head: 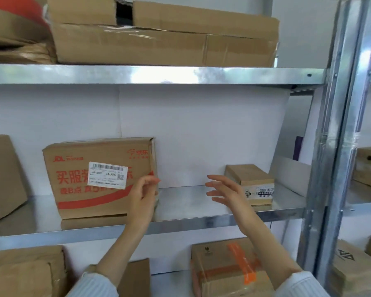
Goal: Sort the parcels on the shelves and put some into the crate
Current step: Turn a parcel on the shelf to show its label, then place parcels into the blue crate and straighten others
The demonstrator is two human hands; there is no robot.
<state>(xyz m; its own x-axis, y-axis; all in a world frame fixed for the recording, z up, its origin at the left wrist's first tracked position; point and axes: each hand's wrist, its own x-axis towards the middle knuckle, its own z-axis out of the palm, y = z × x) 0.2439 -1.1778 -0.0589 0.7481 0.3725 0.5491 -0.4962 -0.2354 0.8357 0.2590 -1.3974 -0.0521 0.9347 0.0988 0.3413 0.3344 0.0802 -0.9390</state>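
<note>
Brown cardboard box w/ red print & white barcode label [99, 179] stands upright on the middle metal shelf [191, 202]. The left hand [145, 190] curls round its right edge; the right hand [225, 189] hovers spread, holding nothing. Box prob. light & stiff, so best gripped at both side edges, w/ support underneath.

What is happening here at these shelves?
A person is sorting cardboard parcels on metal shelves. The left hand holds the right edge of the red-printed box standing on the middle shelf. The right hand is open with spread fingers, in the air just in front of a small box on the same shelf, seemingly touching nothing. No crate is in view.
</note>
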